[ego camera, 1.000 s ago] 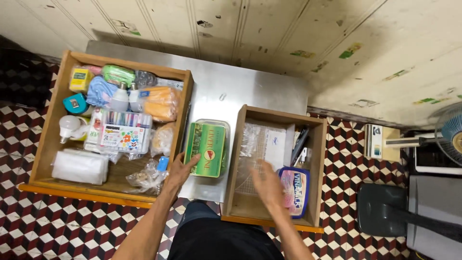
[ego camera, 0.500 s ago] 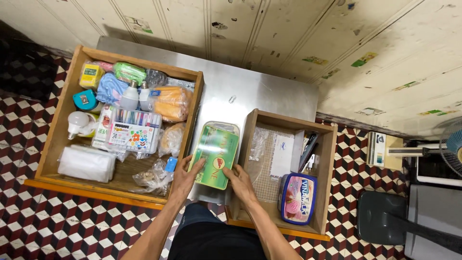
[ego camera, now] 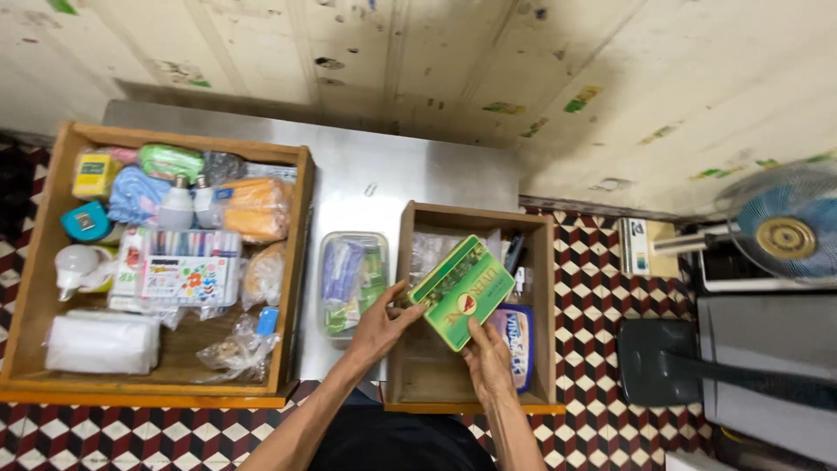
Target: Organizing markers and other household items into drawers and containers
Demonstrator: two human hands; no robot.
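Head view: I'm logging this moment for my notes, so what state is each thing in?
Green lid: lifted off, held tilted by left hand and right hand.
Clear container: uncovered, contents showing.
Large drawer: out, full.
Small drawer: out, partly filled.
Fan: spinning or not, cannot tell.

Bright even light, soft shadows, edges perhaps slightly blurred

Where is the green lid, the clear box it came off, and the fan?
green lid [ego camera: 462, 292], head view, middle of its printed top
clear box [ego camera: 350, 281], head view, open top showing its contents
fan [ego camera: 785, 235], head view, its gold hub
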